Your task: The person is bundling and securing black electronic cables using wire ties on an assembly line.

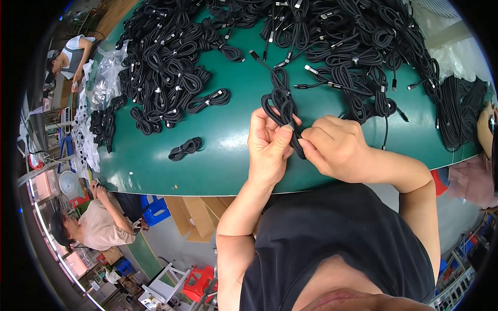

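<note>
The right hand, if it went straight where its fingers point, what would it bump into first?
The right hand would first meet the black cable bundle, which it already seems to touch; the left hand looks next, though depth is unclear.

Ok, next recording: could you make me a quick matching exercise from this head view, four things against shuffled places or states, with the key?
Things
1. Left hand
2. Small coiled black cable bundle, left of the hands
3. Cardboard box
4. Plastic stool near the picture's lower edge

Places, colours or states
A. Red
B. On the green tabletop, apart from the large cable piles
C. Open, just beyond the table's near edge
D. Gripping a looped black cable, thumb laid over it

Pairs
1-D, 2-B, 3-C, 4-A
</note>
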Motion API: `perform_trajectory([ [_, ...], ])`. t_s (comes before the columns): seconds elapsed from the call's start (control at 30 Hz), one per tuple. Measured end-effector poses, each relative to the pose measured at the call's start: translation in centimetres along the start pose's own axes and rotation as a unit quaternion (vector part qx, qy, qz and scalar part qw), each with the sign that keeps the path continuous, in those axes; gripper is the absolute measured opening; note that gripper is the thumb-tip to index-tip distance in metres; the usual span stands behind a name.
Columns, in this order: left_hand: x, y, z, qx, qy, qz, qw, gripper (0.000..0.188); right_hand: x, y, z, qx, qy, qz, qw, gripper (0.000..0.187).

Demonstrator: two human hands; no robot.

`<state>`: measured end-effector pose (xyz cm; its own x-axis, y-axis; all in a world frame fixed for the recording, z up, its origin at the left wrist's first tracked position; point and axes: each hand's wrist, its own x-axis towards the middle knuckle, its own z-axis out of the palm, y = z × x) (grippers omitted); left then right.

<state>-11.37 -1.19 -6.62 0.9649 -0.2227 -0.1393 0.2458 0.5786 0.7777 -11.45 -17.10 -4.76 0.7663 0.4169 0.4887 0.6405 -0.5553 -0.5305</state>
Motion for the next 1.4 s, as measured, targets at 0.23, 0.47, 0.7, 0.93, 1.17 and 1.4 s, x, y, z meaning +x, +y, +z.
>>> perform_trajectory([
  [0.23, 0.4, 0.5, -0.7, -0.009, 0.022, 0.089, 0.996, 0.025, -0.2, 0.3, -0.8, -0.080, -0.003, -0.013, 0.997, 0.016],
  [0.47, 0.2, -0.2, 0.2, 0.033, 0.011, 0.019, 0.999, 0.028, -0.2, 0.0, -0.7, -0.047, -0.026, 0.026, 0.998, 0.015],
  [0.7, 0.1, -0.4, 0.7, 0.071, 0.016, 0.016, 0.997, 0.027, -0.3, 0.0, -0.9, 0.008, -0.049, 0.032, 0.998, 0.016],
  [0.93, 0.0, 0.3, 0.4, 0.104, -0.049, 0.017, 0.993, 0.030, 2.0, 1.4, -3.5, 0.019, 0.046, -0.014, 0.999, 0.036],
  [1.17, -0.2, 0.7, 0.8, 0.052, -0.170, -0.108, 0.978, 0.050, 2.6, 3.2, -2.1, 0.223, -0.089, 0.022, 0.971, 0.027],
  [1.4, -0.9, 0.7, -0.2, 0.101, -0.137, -0.163, 0.972, 0.044, 3.3, 3.4, -1.7, 0.182, 0.033, 0.014, 0.983, 0.017],
])
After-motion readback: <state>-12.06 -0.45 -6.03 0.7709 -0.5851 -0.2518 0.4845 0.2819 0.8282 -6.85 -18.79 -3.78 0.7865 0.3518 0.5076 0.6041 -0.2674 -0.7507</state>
